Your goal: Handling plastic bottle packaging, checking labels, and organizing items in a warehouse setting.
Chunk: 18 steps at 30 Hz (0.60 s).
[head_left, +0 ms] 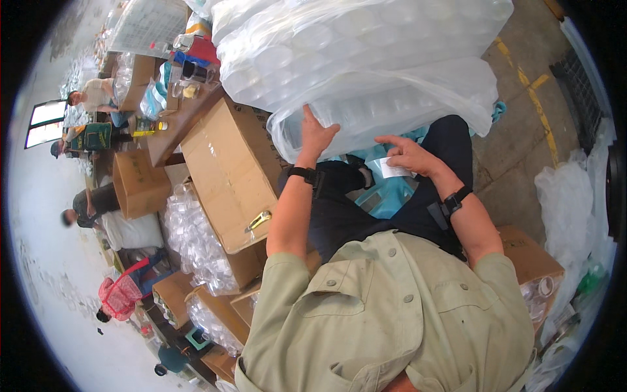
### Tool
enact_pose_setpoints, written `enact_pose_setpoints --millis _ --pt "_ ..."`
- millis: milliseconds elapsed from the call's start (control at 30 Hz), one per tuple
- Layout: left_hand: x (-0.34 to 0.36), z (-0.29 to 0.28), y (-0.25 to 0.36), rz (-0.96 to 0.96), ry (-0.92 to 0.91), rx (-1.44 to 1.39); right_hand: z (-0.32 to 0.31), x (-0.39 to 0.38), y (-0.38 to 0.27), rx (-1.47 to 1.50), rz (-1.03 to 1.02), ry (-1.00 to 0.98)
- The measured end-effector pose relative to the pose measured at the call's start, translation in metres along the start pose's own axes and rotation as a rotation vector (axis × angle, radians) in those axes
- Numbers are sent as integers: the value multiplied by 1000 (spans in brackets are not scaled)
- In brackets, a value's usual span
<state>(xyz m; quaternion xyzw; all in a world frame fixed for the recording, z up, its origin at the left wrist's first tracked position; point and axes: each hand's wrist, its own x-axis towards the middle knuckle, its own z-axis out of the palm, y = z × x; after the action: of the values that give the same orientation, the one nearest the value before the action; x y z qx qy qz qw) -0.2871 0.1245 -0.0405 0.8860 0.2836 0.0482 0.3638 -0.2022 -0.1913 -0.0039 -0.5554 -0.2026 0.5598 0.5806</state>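
A large clear plastic bag (392, 85) full of rows of clear round plastic containers lies in front of me. My left hand (317, 136) is at the near edge of the bag, index finger stretched out and thumb apart, against the loose film. To its right, my right hand (413, 157) holds a small white paper slip (394, 169) under its curled fingers, while the index finger points left. Both wrists wear dark bands. Whether the left fingertips grip any film I cannot make out.
A cardboard box (225, 173) stands at my left with a yellow utility knife (258, 221) on it. Beside it is a bag of clear containers (196, 242). Another box (532, 268) is at my right. Several people work along the far left.
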Motion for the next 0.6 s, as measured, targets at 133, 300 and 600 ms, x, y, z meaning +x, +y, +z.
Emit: enact_pose_setpoints --millis 133,300,600 --pt "-2 30 -2 -32 -48 79 -1 -2 -1 13 -11 3" --pt "-13 39 -18 64 142 196 3 -1 -8 -10 -21 -31" --pt "-138 37 57 25 -418 -677 11 -4 -4 -20 5 -49"
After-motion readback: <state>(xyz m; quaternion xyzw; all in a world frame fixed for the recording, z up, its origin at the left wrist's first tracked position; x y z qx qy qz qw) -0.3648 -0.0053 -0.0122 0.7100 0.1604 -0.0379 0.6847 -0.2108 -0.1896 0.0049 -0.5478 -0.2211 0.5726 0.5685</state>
